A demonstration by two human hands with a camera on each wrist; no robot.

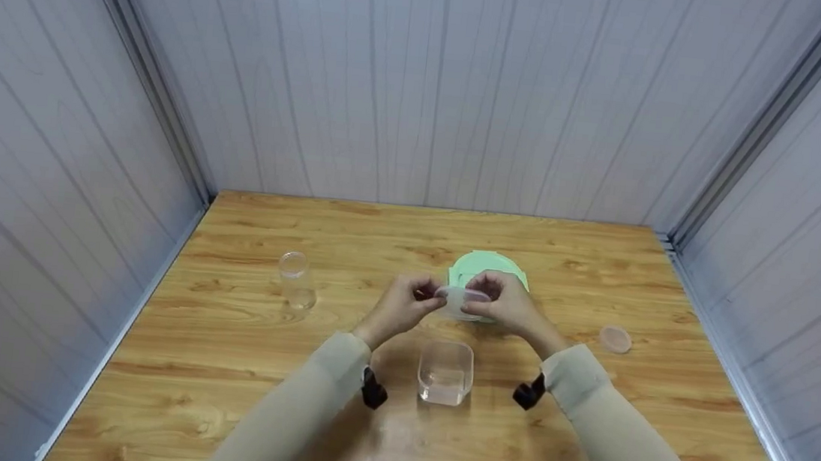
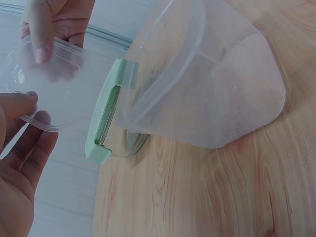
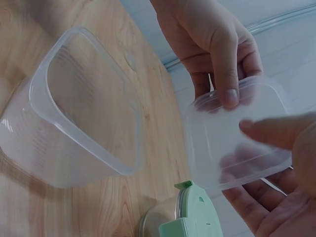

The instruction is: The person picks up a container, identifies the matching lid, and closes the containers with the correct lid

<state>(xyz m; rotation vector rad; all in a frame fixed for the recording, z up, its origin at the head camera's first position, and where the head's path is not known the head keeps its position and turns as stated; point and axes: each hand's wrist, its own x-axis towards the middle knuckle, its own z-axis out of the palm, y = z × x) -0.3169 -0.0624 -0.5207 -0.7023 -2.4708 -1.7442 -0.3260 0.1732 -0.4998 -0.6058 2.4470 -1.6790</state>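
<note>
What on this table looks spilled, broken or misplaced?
I see nothing spilled or broken. Only the small round lid stands out slightly: it lies alone at the right, across the table from the clear jar, which it might fit.

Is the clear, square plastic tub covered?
No; the tub stands open while the left hand and right hand hold the translucent plastic lid.

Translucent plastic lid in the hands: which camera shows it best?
The right wrist view: the translucent plastic lid appears large and nearly face-on, though fingers cover parts. The head view shows it small and foreshortened; the left wrist view, partly covered near the left edge.
</note>
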